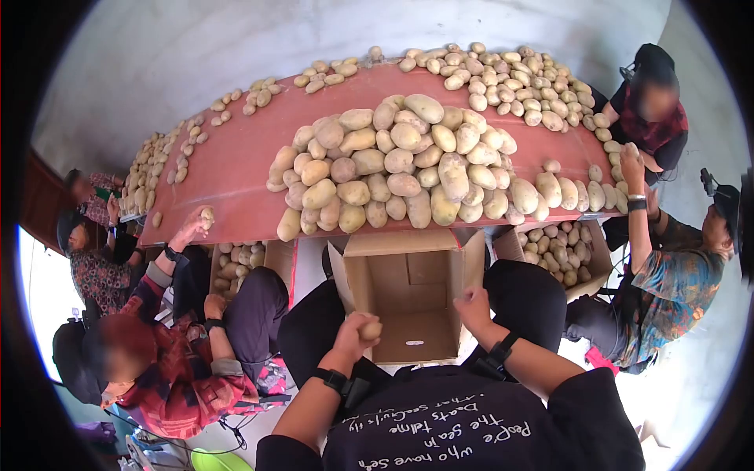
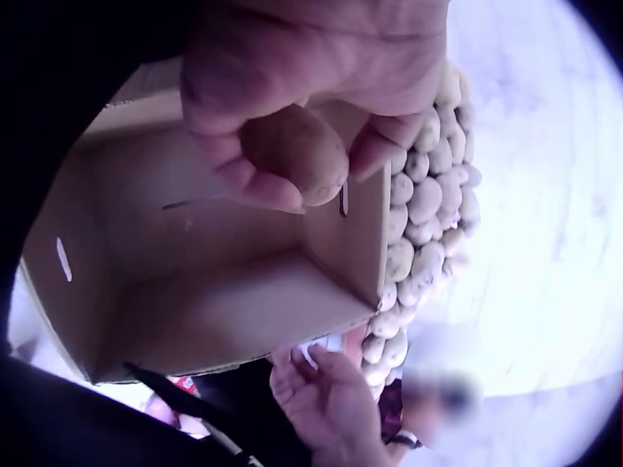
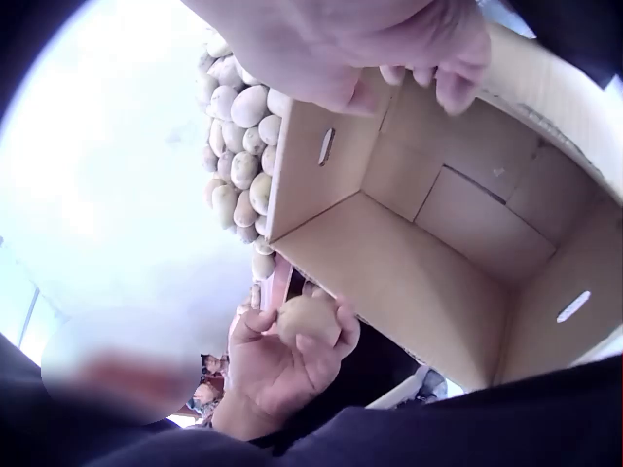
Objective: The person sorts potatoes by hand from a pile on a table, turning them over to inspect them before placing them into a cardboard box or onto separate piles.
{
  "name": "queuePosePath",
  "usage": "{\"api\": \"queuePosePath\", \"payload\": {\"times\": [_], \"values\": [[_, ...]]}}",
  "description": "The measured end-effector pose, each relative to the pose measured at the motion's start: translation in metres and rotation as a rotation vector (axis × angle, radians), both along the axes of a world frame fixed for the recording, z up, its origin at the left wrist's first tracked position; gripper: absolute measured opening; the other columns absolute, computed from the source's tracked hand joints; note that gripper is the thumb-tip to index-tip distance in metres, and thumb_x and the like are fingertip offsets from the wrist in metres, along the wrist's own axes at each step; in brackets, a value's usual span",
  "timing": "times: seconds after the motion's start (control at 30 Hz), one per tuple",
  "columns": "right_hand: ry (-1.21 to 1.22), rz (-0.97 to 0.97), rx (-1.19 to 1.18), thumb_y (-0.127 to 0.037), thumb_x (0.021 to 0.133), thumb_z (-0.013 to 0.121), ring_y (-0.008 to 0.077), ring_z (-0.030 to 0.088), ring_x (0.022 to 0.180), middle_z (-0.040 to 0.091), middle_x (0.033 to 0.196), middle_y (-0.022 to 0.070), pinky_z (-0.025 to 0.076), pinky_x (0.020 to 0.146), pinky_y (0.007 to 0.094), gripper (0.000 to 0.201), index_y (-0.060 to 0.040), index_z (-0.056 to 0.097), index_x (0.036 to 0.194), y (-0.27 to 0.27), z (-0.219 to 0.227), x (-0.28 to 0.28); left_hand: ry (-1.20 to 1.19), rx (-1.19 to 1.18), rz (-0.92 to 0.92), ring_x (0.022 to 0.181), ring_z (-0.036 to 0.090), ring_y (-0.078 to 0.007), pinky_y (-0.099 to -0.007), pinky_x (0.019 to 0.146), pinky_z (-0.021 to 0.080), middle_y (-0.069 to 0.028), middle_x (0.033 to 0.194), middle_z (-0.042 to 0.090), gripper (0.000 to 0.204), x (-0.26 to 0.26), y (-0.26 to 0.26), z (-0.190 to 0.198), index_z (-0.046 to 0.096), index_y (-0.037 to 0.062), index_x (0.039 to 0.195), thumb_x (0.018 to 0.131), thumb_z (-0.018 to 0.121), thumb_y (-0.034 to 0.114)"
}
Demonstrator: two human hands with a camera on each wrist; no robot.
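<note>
Potato-heaped red bench (image 1: pixel 236 169) at twelve o'clock; left hand (image 1: pixel 355 334) grips a tan oval potato (image 1: pixel 370 329) over the empty brown cardboard box (image 1: pixel 408 294); right hand (image 1: pixel 473 303) curled, empty; lower it in gently.

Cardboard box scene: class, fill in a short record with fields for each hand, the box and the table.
Left hand: grips a potato above the box's near edge
Right hand: fingers curled, holding nothing, over the box rim
Cardboard box: open, flaps up, nothing inside
Red table: carries a potato heap just behind the box
</note>
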State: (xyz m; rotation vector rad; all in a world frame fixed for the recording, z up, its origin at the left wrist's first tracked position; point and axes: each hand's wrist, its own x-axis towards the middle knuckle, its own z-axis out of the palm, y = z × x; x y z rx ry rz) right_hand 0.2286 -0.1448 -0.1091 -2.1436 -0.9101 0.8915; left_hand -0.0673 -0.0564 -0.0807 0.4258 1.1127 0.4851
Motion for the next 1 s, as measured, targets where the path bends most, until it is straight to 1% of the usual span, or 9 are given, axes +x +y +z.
{"api": "queuePosePath", "payload": {"times": [0.03, 0.23, 0.43, 0.53, 0.63, 0.73, 0.77, 0.87, 1.0], "values": [[-0.188, -0.032, -0.021, -0.02, 0.076, 0.071, 0.027, 0.055, 0.102, 0.055, 0.107, 0.0183, 0.046, 0.09, 0.0361, 0.042, 0.001, 0.05, 0.105, -0.002, 0.003, 0.003, 0.096, -0.029, 0.059, 0.077, 0.062, -0.0226, -0.0351, 0.062, 0.056, -0.0085, 0.094, 0.059, 0.034, -0.002, 0.002, 0.002, 0.052, 0.0059, 0.113, 0.083, 0.065, 0.014], [-0.063, -0.102, -0.262, -0.024, 0.07, 0.074, 0.0388, 0.053, 0.114, 0.054, 0.117, 0.0264, 0.044, 0.097, 0.0426, 0.072, 0.0041, 0.041, 0.128, 0.001, -0.022, 0.003, 0.797, 0.282, -0.14, 0.066, 0.065, -0.0232, -0.0324, 0.044, 0.052, -0.0104, 0.087, 0.065, 0.049, 0.009, 0.013, -0.041, 0.054, 0.0017, 0.112, 0.082, 0.07, 0.037], [-0.091, 0.077, -0.34, -0.023, 0.08, 0.065, 0.0404, 0.06, 0.106, 0.06, 0.113, 0.0299, 0.049, 0.091, 0.0442, 0.063, 0.0063, 0.039, 0.129, 0.011, -0.04, 0.008, 0.918, 0.19, -0.403, 0.087, 0.069, -0.0307, -0.0381, 0.057, 0.057, -0.0208, 0.102, 0.067, 0.053, 0.009, 0.028, -0.055, 0.055, -0.002, 0.12, 0.087, 0.059, 0.039], [-0.159, 0.207, -0.349, -0.022, 0.082, 0.06, 0.0416, 0.062, 0.1, 0.063, 0.103, 0.029, 0.05, 0.088, 0.0453, 0.052, 0.0083, 0.046, 0.122, 0.011, -0.064, 0.013, 1.074, 0.378, -0.673, 0.101, 0.064, -0.035, -0.0445, 0.077, 0.054, -0.0228, 0.11, 0.065, 0.048, -0.003, 0.034, -0.083, 0.061, -0.0005, 0.115, 0.089, 0.05, 0.038], [-0.274, 0.415, -0.312, -0.021, 0.084, 0.056, 0.0397, 0.066, 0.093, 0.065, 0.098, 0.0287, 0.053, 0.082, 0.0445, 0.04, 0.0096, 0.056, 0.109, 0.004, -0.074, 0.024, 1.172, 0.473, -0.902, 0.11, 0.06, -0.0371, -0.0471, 0.095, 0.046, -0.0225, 0.116, 0.063, 0.046, -0.001, 0.032, -0.057, 0.067, 0.0015, 0.109, 0.09, 0.044, 0.037], [-0.135, 0.532, -0.578, -0.019, 0.087, 0.052, 0.0361, 0.069, 0.079, 0.066, 0.092, 0.0283, 0.056, 0.071, 0.0424, 0.033, 0.011, 0.062, 0.097, 0.01, -0.041, 0.029, 1.064, 0.691, -1.645, 0.112, 0.059, -0.0366, -0.0457, 0.096, 0.045, -0.0212, 0.119, 0.062, 0.049, -0.005, 0.031, -0.048, 0.068, 0.0029, 0.109, 0.09, 0.043, 0.041], [-0.041, 0.549, -0.714, -0.018, 0.088, 0.05, 0.035, 0.07, 0.074, 0.066, 0.09, 0.028, 0.057, 0.067, 0.0418, 0.033, 0.0115, 0.064, 0.094, 0.014, -0.024, 0.028, 1.077, 0.617, -1.551, 0.112, 0.059, -0.0365, -0.0452, 0.095, 0.046, -0.0206, 0.119, 0.062, 0.047, -0.005, 0.031, -0.053, 0.068, 0.0033, 0.11, 0.089, 0.045, 0.039], [0.012, 0.838, -0.614, -0.013, 0.087, 0.047, 0.031, 0.07, 0.062, 0.067, 0.08, 0.0259, 0.056, 0.053, 0.0403, 0.031, 0.0129, 0.065, 0.087, 0.006, -0.142, 0.056, 1.114, 0.473, -1.312, 0.111, 0.06, -0.0363, -0.0432, 0.093, 0.047, -0.02, 0.118, 0.062, 0.043, -0.007, 0.03, -0.081, 0.068, 0.0035, 0.109, 0.088, 0.049, 0.036], [0.101, 0.473, -0.74, -0.011, 0.084, 0.05, 0.0301, 0.069, 0.066, 0.068, 0.081, 0.0234, 0.055, 0.054, 0.0412, 0.026, 0.0073, 0.068, 0.086, 0.024, -0.14, 0.05, 1.106, 0.454, -1.23, 0.105, 0.062, -0.0361, -0.0422, 0.09, 0.049, -0.0214, 0.112, 0.065, 0.041, -0.012, 0.035, -0.109, 0.069, 0.0024, 0.103, 0.087, 0.052, 0.036]]}}
